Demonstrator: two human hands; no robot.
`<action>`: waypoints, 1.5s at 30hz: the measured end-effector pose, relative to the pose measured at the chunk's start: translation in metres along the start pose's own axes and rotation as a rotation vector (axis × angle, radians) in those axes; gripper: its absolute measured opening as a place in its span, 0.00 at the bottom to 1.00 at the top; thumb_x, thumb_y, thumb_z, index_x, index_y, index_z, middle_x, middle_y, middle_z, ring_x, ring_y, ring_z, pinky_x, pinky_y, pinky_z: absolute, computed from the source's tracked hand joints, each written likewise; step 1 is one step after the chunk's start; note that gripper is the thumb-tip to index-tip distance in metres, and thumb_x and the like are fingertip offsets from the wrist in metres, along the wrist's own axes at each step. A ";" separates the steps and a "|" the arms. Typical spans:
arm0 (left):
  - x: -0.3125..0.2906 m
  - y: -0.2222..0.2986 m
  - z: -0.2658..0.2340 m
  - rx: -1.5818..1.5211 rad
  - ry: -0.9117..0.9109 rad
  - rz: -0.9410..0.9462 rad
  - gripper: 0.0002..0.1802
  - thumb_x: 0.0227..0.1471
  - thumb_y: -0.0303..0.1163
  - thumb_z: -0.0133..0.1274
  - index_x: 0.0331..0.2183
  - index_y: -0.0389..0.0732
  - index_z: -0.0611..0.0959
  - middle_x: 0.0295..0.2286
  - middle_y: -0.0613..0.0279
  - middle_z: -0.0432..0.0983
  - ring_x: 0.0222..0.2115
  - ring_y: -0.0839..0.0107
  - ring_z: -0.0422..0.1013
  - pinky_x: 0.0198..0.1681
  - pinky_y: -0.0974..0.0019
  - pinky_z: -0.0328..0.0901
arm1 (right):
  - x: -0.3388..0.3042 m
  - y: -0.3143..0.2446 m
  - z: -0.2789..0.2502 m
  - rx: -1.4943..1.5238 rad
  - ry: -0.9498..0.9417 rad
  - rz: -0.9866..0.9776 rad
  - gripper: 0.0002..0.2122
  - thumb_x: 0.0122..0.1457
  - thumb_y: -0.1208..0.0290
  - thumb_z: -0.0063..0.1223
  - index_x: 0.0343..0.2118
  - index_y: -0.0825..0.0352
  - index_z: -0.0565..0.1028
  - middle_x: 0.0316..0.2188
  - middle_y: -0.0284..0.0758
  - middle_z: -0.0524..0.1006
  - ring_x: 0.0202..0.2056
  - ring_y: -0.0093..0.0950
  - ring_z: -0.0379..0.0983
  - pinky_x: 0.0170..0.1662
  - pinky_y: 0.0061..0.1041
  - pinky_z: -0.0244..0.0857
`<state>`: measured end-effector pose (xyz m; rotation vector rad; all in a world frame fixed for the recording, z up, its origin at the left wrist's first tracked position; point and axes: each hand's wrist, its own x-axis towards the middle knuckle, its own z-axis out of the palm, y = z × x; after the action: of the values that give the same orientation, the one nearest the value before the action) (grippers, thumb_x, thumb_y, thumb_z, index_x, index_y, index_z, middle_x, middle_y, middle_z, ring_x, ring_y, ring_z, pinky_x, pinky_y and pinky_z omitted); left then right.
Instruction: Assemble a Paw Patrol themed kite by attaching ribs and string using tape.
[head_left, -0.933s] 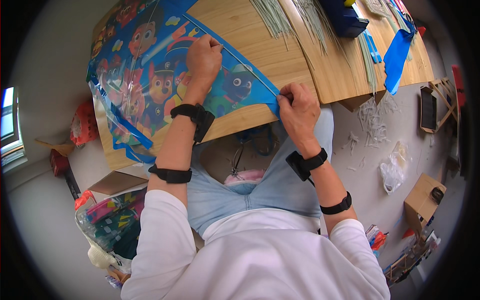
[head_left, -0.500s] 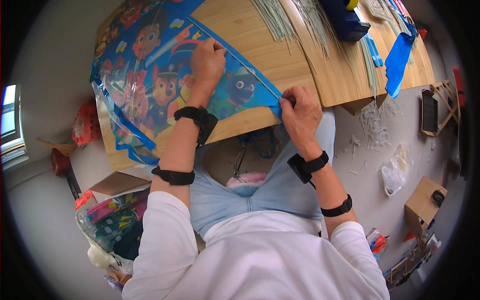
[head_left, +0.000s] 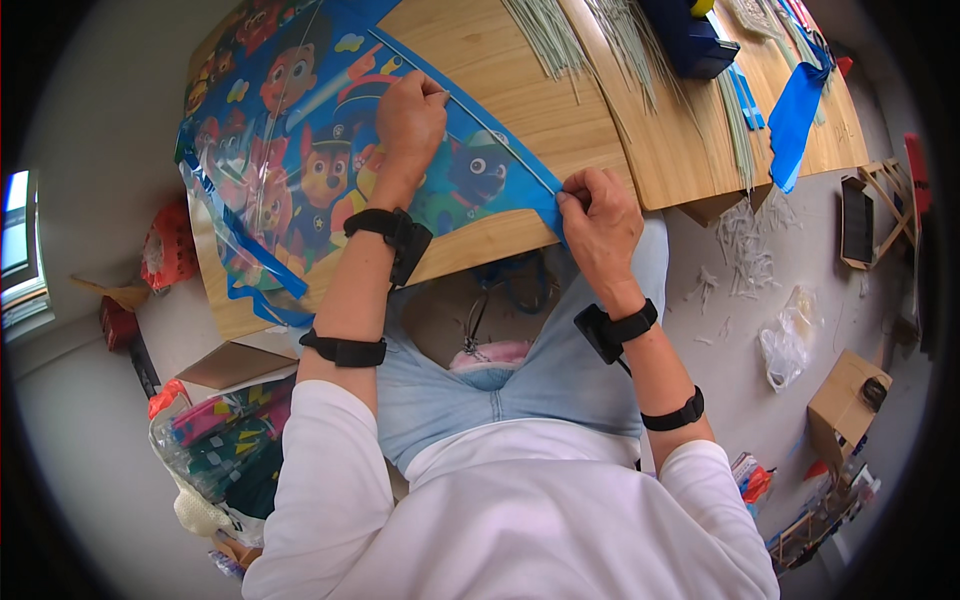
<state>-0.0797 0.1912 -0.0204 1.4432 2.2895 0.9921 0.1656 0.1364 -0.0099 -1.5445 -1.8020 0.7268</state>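
A large blue plastic sheet (head_left: pixel 330 190) printed with cartoon dogs, like a kite sail, lies spread over the wooden table. Along its right slanting edge runs a thin pale rod (head_left: pixel 505 143). My left hand (head_left: pixel 412 125) is closed, with thumb and fingertips pinched on the rod partway up the edge. At the sheet's lower right corner my right hand (head_left: pixel 602 215) pinches the rod's near end together with the blue film. The fingers hide exactly how the film and rod meet there.
Bundles of thin pale rods (head_left: pixel 548 42) lie at the far side of the table (head_left: pixel 500 50). A dark blue tape dispenser (head_left: pixel 700 48) stands beside them. Blue film (head_left: pixel 795 130) hangs over the right table edge. White scraps (head_left: pixel 752 245), a plastic bag (head_left: pixel 788 345) and a cardboard box (head_left: pixel 848 405) are on the floor.
Both hands keep their grip in nearly the same places. The left hand has shifted very slightly up and left, and glare on the sheet has changed.
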 end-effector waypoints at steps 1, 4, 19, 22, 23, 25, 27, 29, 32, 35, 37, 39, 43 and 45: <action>0.000 0.000 0.000 0.009 0.008 0.003 0.06 0.43 0.30 0.59 0.25 0.38 0.80 0.25 0.54 0.78 0.28 0.55 0.75 0.31 0.56 0.67 | 0.000 0.000 0.000 0.001 0.001 -0.001 0.02 0.46 0.76 0.56 0.24 0.64 0.75 0.25 0.35 0.75 0.26 0.37 0.73 0.29 0.34 0.65; -0.001 0.001 0.001 0.020 0.021 0.031 0.06 0.45 0.28 0.60 0.25 0.37 0.81 0.23 0.55 0.78 0.25 0.61 0.74 0.30 0.61 0.66 | 0.001 -0.001 -0.002 0.002 -0.008 0.001 0.02 0.46 0.75 0.56 0.24 0.63 0.75 0.25 0.35 0.74 0.26 0.37 0.73 0.29 0.35 0.65; -0.007 0.010 -0.014 -0.127 0.026 -0.005 0.05 0.44 0.25 0.60 0.26 0.34 0.80 0.24 0.56 0.77 0.25 0.66 0.73 0.30 0.64 0.66 | 0.064 0.015 -0.030 0.042 0.071 0.043 0.06 0.48 0.73 0.58 0.27 0.68 0.75 0.26 0.42 0.76 0.29 0.40 0.75 0.33 0.36 0.68; -0.013 0.024 -0.023 -0.187 0.045 0.026 0.05 0.45 0.23 0.59 0.26 0.33 0.79 0.23 0.57 0.77 0.24 0.70 0.73 0.29 0.67 0.66 | 0.115 0.026 -0.033 -0.244 0.220 -0.087 0.07 0.48 0.71 0.59 0.28 0.67 0.75 0.29 0.43 0.76 0.31 0.42 0.76 0.36 0.37 0.70; -0.016 0.027 -0.028 -0.214 0.040 0.045 0.05 0.44 0.23 0.59 0.26 0.33 0.79 0.24 0.55 0.75 0.24 0.66 0.72 0.29 0.65 0.66 | 0.129 0.024 -0.032 -0.339 0.205 -0.098 0.07 0.49 0.70 0.59 0.29 0.67 0.76 0.30 0.43 0.76 0.32 0.43 0.77 0.37 0.37 0.70; -0.024 0.033 -0.038 -0.236 0.036 0.062 0.05 0.44 0.22 0.59 0.26 0.33 0.79 0.24 0.55 0.75 0.24 0.67 0.72 0.29 0.66 0.66 | 0.151 0.020 -0.026 -0.430 0.194 -0.119 0.08 0.49 0.70 0.58 0.31 0.66 0.76 0.31 0.43 0.76 0.33 0.44 0.77 0.38 0.37 0.71; -0.033 0.036 -0.044 -0.254 0.032 0.078 0.05 0.44 0.22 0.59 0.26 0.33 0.79 0.24 0.55 0.74 0.24 0.67 0.72 0.29 0.66 0.66 | 0.168 0.015 -0.017 -0.531 0.107 -0.089 0.06 0.49 0.71 0.56 0.29 0.66 0.77 0.34 0.44 0.77 0.36 0.45 0.78 0.39 0.37 0.72; -0.042 0.038 -0.048 -0.279 0.012 0.104 0.05 0.43 0.21 0.59 0.26 0.33 0.78 0.23 0.55 0.74 0.23 0.67 0.72 0.28 0.67 0.65 | 0.181 0.019 -0.009 -0.572 0.060 -0.084 0.05 0.48 0.73 0.55 0.28 0.66 0.78 0.34 0.45 0.78 0.37 0.45 0.78 0.39 0.37 0.72; -0.057 0.043 -0.057 -0.211 -0.050 0.108 0.04 0.45 0.21 0.58 0.27 0.33 0.78 0.24 0.61 0.74 0.24 0.76 0.71 0.28 0.71 0.65 | 0.194 0.026 -0.003 -0.611 0.022 -0.079 0.05 0.46 0.73 0.54 0.25 0.66 0.79 0.31 0.46 0.79 0.36 0.45 0.78 0.39 0.38 0.72; -0.068 0.037 -0.064 -0.232 -0.065 0.103 0.04 0.45 0.22 0.57 0.27 0.33 0.79 0.24 0.61 0.74 0.24 0.76 0.71 0.28 0.71 0.65 | 0.198 0.024 -0.008 -0.550 0.019 -0.060 0.06 0.44 0.72 0.53 0.24 0.66 0.79 0.27 0.47 0.79 0.34 0.46 0.78 0.38 0.38 0.72; -0.075 0.038 -0.068 -0.223 -0.071 0.096 0.04 0.45 0.22 0.58 0.26 0.33 0.79 0.24 0.61 0.74 0.24 0.76 0.71 0.28 0.71 0.65 | 0.199 0.025 -0.017 -0.498 0.010 -0.031 0.07 0.44 0.72 0.52 0.25 0.67 0.79 0.26 0.48 0.78 0.34 0.45 0.78 0.38 0.39 0.72; -0.081 0.042 -0.069 -0.225 -0.086 0.095 0.04 0.45 0.22 0.58 0.26 0.33 0.79 0.24 0.61 0.75 0.24 0.77 0.71 0.28 0.71 0.65 | 0.200 0.034 -0.031 -0.404 0.085 -0.045 0.07 0.45 0.72 0.54 0.22 0.70 0.77 0.22 0.45 0.78 0.25 0.39 0.78 0.30 0.32 0.71; -0.090 0.049 -0.072 -0.406 -0.169 -0.019 0.03 0.49 0.23 0.56 0.29 0.35 0.80 0.26 0.65 0.77 0.26 0.79 0.72 0.30 0.74 0.65 | 0.166 0.038 -0.076 0.388 -0.294 0.198 0.08 0.48 0.71 0.58 0.19 0.70 0.74 0.16 0.33 0.73 0.17 0.21 0.67 0.21 0.21 0.58; -0.095 0.052 -0.069 -0.518 -0.224 -0.085 0.03 0.50 0.24 0.56 0.31 0.36 0.81 0.27 0.66 0.78 0.27 0.80 0.72 0.31 0.75 0.66 | 0.120 0.022 -0.099 0.640 -0.398 0.301 0.07 0.50 0.73 0.59 0.20 0.68 0.74 0.15 0.29 0.70 0.16 0.16 0.62 0.19 0.18 0.51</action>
<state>-0.0363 0.0948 0.0521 1.1593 1.7474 1.2122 0.2447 0.2581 0.0505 -1.2881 -1.3785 1.6659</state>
